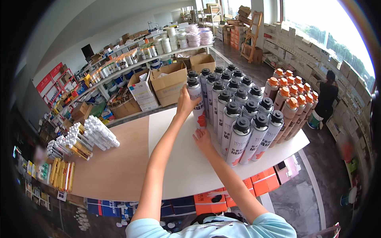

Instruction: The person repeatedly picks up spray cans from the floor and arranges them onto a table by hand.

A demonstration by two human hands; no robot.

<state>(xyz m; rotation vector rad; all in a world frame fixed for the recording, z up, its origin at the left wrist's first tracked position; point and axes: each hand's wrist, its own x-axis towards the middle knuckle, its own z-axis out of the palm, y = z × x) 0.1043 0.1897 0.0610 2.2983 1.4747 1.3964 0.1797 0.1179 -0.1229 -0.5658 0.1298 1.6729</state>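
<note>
My left hand (186,102) is wrapped round the upper part of a white spray can with a black cap (195,89), at the left edge of a tight group of similar cans (241,137). That can stands upright. My right hand (203,139) is low beside the can's red-marked base, its fingers apart and nothing held in it. Right of the black-capped cans, several orange-capped cans (291,107) stand close together on the white part of the table (170,174).
White and gold tubes (101,133) stand at the table's left. Open cardboard boxes (168,81) and loaded shelves lie beyond. Orange boxes (265,181) sit below the near edge. Another person (327,95) is by the right-hand shelves.
</note>
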